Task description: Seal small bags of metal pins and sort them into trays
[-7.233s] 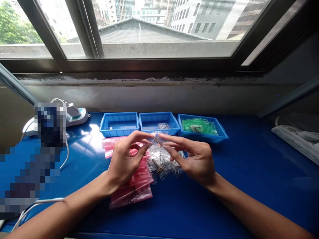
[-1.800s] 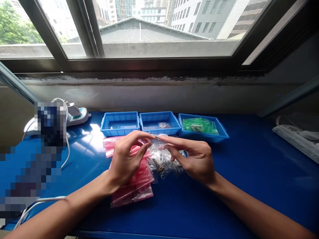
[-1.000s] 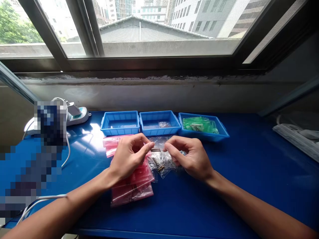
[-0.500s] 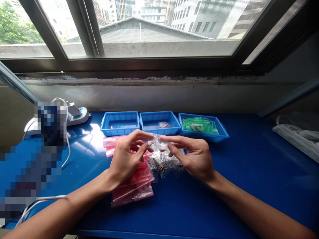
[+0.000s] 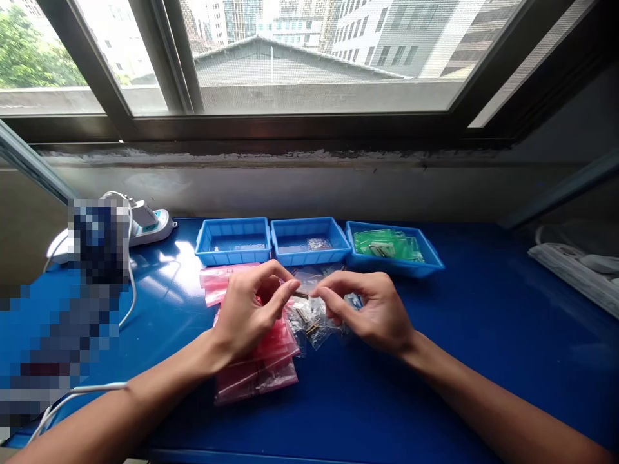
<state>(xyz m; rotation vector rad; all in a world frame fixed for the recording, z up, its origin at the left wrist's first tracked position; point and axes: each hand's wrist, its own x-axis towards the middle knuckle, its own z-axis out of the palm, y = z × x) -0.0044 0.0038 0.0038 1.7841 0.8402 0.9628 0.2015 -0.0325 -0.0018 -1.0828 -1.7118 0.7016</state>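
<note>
Above the middle of the blue table, my left hand (image 5: 251, 312) and my right hand (image 5: 374, 312) face each other, thumb and forefinger of each pressed together. Between their fingertips is a small clear plastic bag (image 5: 307, 281), pinched at both sides. Just below lie more clear bags (image 5: 316, 328), some with thin brass-coloured pins or screws inside, too small to name surely. Pink plastic bags (image 5: 256, 383) lie in an overlapping stack under and beside my left hand.
Three blue bins stand in a row behind my hands: the left bin (image 5: 233, 260), the middle bin (image 5: 314, 259) with a small clear bag inside, and the right bin (image 5: 425, 269) holding green bags (image 5: 389, 243). A power strip (image 5: 164, 224) with white cables sits at the left; another strip (image 5: 570, 267) lies at the right.
Both hands have dropped slightly, and their fingers have closed into tighter pinches on the clear bag. Bins and pink bags stay in place.
</note>
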